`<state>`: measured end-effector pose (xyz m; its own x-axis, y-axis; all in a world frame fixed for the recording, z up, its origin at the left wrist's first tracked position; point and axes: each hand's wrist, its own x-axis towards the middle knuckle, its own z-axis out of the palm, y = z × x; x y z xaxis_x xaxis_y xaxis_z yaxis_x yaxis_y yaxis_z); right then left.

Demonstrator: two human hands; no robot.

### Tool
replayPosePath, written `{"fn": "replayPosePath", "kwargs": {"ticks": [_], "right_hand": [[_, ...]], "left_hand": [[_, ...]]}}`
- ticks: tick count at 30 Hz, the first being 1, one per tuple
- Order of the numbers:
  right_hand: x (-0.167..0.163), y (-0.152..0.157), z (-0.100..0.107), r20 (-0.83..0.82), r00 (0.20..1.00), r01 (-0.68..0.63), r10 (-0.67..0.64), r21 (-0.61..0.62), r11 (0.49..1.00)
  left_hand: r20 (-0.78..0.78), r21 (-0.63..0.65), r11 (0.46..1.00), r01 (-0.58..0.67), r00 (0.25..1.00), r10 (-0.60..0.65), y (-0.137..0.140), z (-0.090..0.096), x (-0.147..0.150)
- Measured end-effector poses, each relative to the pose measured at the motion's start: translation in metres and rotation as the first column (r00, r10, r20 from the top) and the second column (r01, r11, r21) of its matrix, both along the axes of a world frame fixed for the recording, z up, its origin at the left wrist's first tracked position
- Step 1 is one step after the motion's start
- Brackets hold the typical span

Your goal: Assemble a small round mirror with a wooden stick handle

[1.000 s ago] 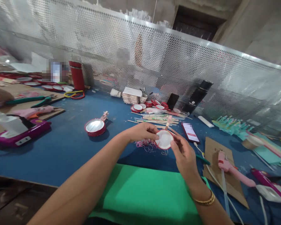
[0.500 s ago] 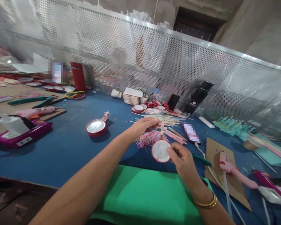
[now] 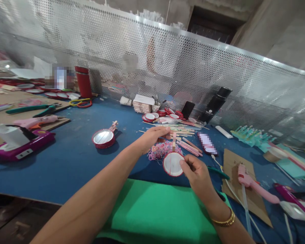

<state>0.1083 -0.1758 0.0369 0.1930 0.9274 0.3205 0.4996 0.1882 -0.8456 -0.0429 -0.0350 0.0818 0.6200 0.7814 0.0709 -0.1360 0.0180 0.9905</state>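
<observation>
My right hand point(image 3: 197, 171) pinches the red rim of a small toy banjo point(image 3: 172, 164), thumb on its white round face. Faint pink lines run across that face, and its wooden neck points away from me. Close to the left of the neck's far end is my left hand point(image 3: 159, 135), fingers curled together; anything in them is too small or hidden to make out. Beneath it lies a tangled pile of pink and multicoloured thin bands point(image 3: 157, 150). A stack of similar toy banjos point(image 3: 103, 137) rests on the blue table to the left.
Pink sticks point(image 3: 190, 148) and thin wooden sticks lie behind the hands. To the right, a pink glue gun point(image 3: 256, 189) sits on cardboard point(image 3: 228, 159). A purple power strip point(image 3: 35, 145) and green-handled pliers point(image 3: 25, 109) are at left. Green cloth point(image 3: 162, 210) lies before me.
The toy banjo and my right hand have shifted very slightly left. My left hand keeps nearly the same place and pose.
</observation>
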Motion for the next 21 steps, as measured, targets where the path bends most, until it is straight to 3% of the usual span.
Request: {"fn": "replayPosePath", "kwargs": {"ticks": [12,21], "right_hand": [[-0.0016,0.001,-0.0029,0.075,0.997,-0.011,0.011,-0.006,1.0],[0.0,0.0012,-0.0047,0.018,0.998,-0.061,0.062,-0.036,0.997]], "left_hand": [[-0.06,0.261,0.964,0.049,0.998,-0.034,0.0062,-0.0059,0.0005],[-0.009,0.243,0.969,0.042,0.999,-0.041,0.0061,-0.0078,0.0018]]}}
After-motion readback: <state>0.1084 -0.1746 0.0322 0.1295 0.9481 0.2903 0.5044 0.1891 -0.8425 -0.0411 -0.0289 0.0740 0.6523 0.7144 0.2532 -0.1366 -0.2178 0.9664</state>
